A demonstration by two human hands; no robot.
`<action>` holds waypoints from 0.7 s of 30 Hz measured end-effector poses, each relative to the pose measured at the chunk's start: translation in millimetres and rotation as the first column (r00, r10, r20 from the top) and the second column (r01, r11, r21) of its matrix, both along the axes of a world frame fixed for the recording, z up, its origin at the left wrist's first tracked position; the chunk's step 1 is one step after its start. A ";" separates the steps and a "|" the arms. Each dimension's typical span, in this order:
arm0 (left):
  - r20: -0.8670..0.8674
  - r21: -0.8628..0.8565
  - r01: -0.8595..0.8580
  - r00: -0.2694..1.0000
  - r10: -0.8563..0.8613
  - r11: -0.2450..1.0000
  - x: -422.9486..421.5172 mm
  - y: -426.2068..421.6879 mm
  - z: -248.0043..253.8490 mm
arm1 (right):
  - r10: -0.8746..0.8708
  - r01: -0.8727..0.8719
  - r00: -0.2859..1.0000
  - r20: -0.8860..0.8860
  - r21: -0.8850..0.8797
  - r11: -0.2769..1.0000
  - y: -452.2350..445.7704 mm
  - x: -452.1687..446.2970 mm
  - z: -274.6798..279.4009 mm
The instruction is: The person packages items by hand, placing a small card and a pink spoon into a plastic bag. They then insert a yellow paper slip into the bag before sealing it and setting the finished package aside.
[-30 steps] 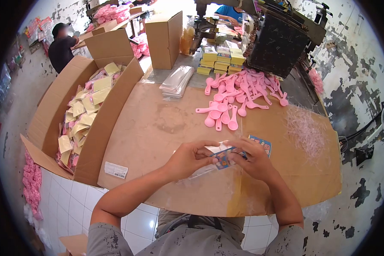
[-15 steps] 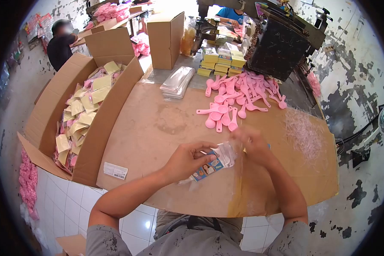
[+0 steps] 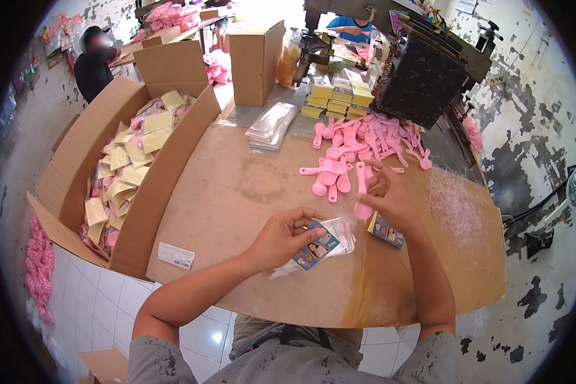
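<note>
My left hand point(image 3: 281, 238) is closed on a clear plastic bag point(image 3: 344, 235) and a blue printed card point(image 3: 316, 248), which lies against the bag; whether the card is inside it I cannot tell. To the right, my right hand point(image 3: 388, 198) pinches a pink measuring spoon point(image 3: 363, 210), bowl end down, just above the cardboard. A small stack of printed cards point(image 3: 386, 232) sits below that hand, partly covered by it. Beyond lies a heap of pink measuring spoons point(image 3: 339, 168).
An open carton point(image 3: 192, 137) of packed pouches stands at left. Flat clear bags point(image 3: 272, 126), yellow card stacks point(image 3: 336, 95) and a standing box point(image 3: 254, 67) are at the back. A black machine point(image 3: 422, 73) rises behind the spoons. Plastic strips point(image 3: 457, 201) lie at right. Other people sit farther off.
My right hand has taken hold of a pink measuring spoon at the near edge of the heap. The card stack beneath that hand shows more. My left hand has stayed nearly in place.
</note>
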State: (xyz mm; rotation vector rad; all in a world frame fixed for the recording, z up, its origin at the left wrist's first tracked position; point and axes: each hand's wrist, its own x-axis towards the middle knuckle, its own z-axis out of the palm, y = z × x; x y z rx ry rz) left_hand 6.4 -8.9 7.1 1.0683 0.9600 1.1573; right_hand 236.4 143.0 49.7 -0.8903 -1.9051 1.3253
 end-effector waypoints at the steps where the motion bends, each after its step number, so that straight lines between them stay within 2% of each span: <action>1: 0.005 -0.003 0.006 1.000 -0.006 1.000 1.8 -1.5 2.1 | 0.069 -0.076 0.992 -0.109 -0.059 0.995 -15.7 -3.3 6.2; 4: -0.058 -0.017 0.035 0.998 -0.036 0.999 5.8 -6.2 4.5 | 0.043 -0.069 0.984 -0.170 -0.149 0.986 -44.7 -9.5 6.2; 7: -0.125 0.015 0.033 0.992 -0.031 0.999 8.7 -8.4 4.5 | 0.012 -0.025 0.960 -0.280 -0.042 0.999 -58.5 -16.5 9.5; 10: -0.117 0.005 0.022 0.993 -0.021 1.000 10.7 -7.8 0.7 | 0.065 -0.079 0.973 -0.221 -0.056 0.995 -62.6 -16.9 15.6; 13: -0.086 0.014 0.035 0.996 -0.034 0.999 11.8 -8.5 0.5 | -0.018 0.019 0.966 -0.257 0.001 1.000 -76.8 -24.1 10.7; 16: -0.204 -0.029 0.031 0.978 -0.037 0.999 7.5 -5.9 -0.8 | -0.050 0.040 0.939 -0.339 -0.036 0.999 -82.8 -25.9 -8.6; 17: -0.137 -0.003 0.024 0.990 -0.024 1.000 7.9 -5.3 -1.7 | 0.008 0.037 0.977 -0.212 0.207 0.978 -80.2 -23.2 -14.0; 18: -0.070 0.023 0.014 0.997 -0.013 1.000 8.6 -4.4 -2.2 | 0.034 0.001 0.997 -0.071 0.437 0.899 -76.2 -18.4 -17.7; 19: -0.003 0.048 0.003 1.000 -0.003 0.999 8.3 -3.9 -2.3 | 0.026 -0.066 0.997 0.072 0.635 0.769 -73.3 -14.1 -19.4; 21: -0.018 0.019 0.025 1.000 -0.024 1.000 3.2 -3.7 1.8 | 0.056 -0.062 0.998 0.027 0.416 0.907 -72.3 -9.7 -16.2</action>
